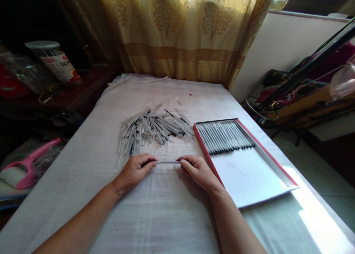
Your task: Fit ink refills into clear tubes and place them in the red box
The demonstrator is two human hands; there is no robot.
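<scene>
My left hand point(136, 169) and my right hand point(197, 169) rest on the white cloth, each pinching one end of a thin clear pen point(168, 162) held level between them. Just beyond my hands lies a loose pile of similar pens point(155, 127). To the right sits a shallow red-edged box point(273, 161) with a row of pens point(226, 136) lined up side by side at its far end.
The table's white cloth point(166, 209) runs to a gold patterned curtain point(177, 32) at the back. A lidded jar point(55, 60) and clutter stand at the left, a pink-handled tool point(30, 161) lower left. Dark rods and cables point(305, 80) crowd the right.
</scene>
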